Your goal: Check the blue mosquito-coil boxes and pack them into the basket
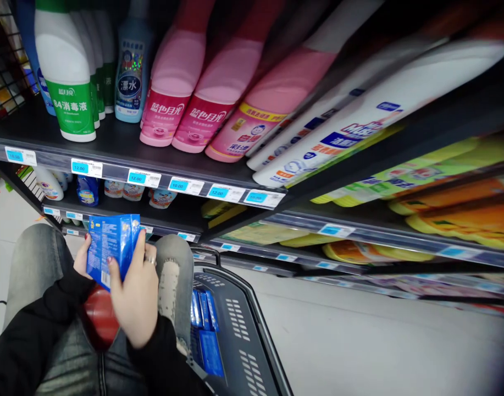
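Blue packets point(107, 250) with printed text and a barcode are held upright in front of my knees; at least two seem to be stacked together. My left hand point(83, 257) grips their left edge, its palm mostly hidden behind them. On the other side my right hand point(136, 291), with a ring on one finger, pinches them with the thumb on the front face. To the right of my leg stands a dark grey shopping basket point(239, 324). Inside it lie several similar blue packets point(210, 352).
Store shelves point(186, 159) with price tags rise in front. Upright there are a white bottle with a green label point(72, 104), a blue bottle point(131, 82), and several pink bottles point(169, 91). Yellow-orange packages point(466, 220) line the right shelves. A red seat point(101, 316) shows between my legs.
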